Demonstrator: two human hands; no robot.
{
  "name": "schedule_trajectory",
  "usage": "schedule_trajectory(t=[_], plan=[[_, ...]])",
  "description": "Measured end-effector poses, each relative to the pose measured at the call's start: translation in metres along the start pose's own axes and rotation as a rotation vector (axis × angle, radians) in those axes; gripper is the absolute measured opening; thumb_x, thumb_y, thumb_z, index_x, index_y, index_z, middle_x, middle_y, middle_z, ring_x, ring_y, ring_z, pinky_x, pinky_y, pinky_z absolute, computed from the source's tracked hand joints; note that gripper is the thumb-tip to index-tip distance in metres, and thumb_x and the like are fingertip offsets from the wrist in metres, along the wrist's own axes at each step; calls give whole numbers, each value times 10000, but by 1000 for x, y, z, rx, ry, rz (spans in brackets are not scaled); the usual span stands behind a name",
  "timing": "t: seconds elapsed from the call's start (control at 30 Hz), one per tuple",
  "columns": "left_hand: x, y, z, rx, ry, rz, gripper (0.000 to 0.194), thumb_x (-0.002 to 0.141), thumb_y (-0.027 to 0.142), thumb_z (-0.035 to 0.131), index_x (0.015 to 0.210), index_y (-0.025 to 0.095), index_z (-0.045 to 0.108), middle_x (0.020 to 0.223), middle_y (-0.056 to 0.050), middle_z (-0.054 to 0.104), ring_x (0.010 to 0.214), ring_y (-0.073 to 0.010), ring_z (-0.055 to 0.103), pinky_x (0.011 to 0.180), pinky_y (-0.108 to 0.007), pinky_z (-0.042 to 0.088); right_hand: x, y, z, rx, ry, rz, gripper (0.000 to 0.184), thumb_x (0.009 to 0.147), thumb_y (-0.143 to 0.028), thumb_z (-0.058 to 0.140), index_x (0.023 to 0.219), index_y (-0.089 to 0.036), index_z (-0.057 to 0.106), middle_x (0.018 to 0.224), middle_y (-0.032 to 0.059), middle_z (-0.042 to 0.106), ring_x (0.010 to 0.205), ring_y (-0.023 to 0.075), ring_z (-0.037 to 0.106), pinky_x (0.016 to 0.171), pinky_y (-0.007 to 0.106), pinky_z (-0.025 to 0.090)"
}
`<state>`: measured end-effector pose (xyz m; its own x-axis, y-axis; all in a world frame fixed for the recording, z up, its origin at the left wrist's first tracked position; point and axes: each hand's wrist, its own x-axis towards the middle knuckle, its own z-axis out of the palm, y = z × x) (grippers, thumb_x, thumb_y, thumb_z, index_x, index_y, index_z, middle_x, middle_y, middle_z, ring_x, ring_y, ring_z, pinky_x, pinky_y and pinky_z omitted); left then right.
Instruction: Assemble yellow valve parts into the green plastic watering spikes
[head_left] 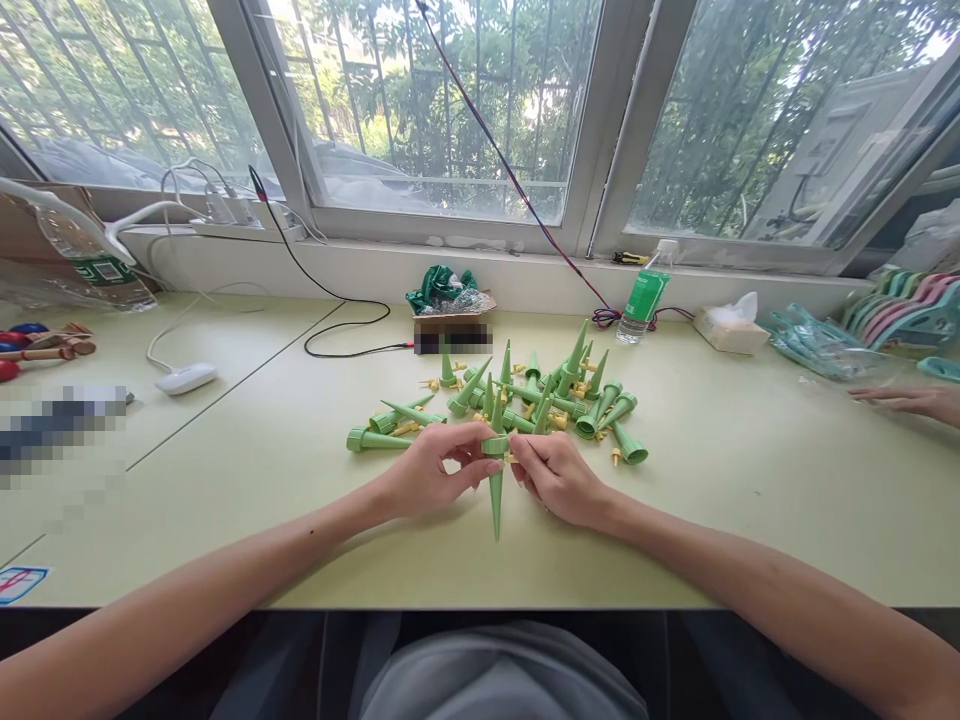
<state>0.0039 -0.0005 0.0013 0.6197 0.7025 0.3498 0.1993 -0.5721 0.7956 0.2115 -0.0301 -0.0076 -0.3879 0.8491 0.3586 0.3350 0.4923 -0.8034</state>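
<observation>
My left hand (431, 468) pinches the wide top end of a green plastic cone spike (496, 495), which points down toward me over the pale green table (712, 520). My right hand (553, 475) is closed at the spike's collar, its fingertips on a small yellow part (510, 459) at the side of the spike. Just behind both hands lies a pile of several more green spikes (525, 400) with small yellow pieces scattered among them.
Another person's hand (911, 400) rests on the table at the far right, near coloured plastic items (900, 310). A green-labelled bottle (643, 303), a tissue pack (731, 327), a small box (452, 325), a black cable (337, 300) and a white device (185, 378) stand along the windowsill side.
</observation>
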Motion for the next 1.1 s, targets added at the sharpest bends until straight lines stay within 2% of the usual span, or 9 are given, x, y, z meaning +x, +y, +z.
schedule_trajectory(t=[0.13,0.3,0.47,0.7,0.87,1.1], plan=[[1,1,0,-72,-11,-48,203,923,338,649,954,138,631,662,19,565,536,-96,584,540,-219,516,1,3,1,-16,17,-30,543,1059,-515,319,662,-194,504,502,-37,465,470,104,438,539,243,356],[4,2,-1,-323,-25,-161,264,912,387,672,943,131,612,567,45,537,467,-101,562,434,-200,453,2,8,1,-154,90,-99,404,1055,-406,367,720,-204,467,564,-41,480,486,100,424,539,234,329],[8,5,-7,-427,-38,-232,276,943,386,642,863,125,602,553,34,577,436,-75,552,435,-174,421,0,6,-2,-305,107,-151,211,1036,-348,428,959,-188,541,599,-55,505,482,105,409,537,226,314],[11,3,-9,-551,-17,-296,321,916,390,680,765,126,580,535,37,564,417,-69,539,385,-157,420,0,5,-4,-525,92,-247,259,1069,-362,394,1169,-155,514,742,13,652,540,134,538,558,234,347],[10,2,-8,-543,-30,-315,323,916,408,675,780,126,596,532,41,552,410,-69,534,370,-152,415,1,7,-6,-708,100,-392,294,1098,-358,320,1058,-163,535,820,69,691,626,155,616,536,246,324],[8,1,-8,-481,-80,-297,322,936,437,640,870,122,629,533,35,566,424,-72,537,397,-157,424,0,7,-8,-834,54,-439,373,1107,-287,254,870,-175,520,677,18,586,522,126,484,503,266,263]])
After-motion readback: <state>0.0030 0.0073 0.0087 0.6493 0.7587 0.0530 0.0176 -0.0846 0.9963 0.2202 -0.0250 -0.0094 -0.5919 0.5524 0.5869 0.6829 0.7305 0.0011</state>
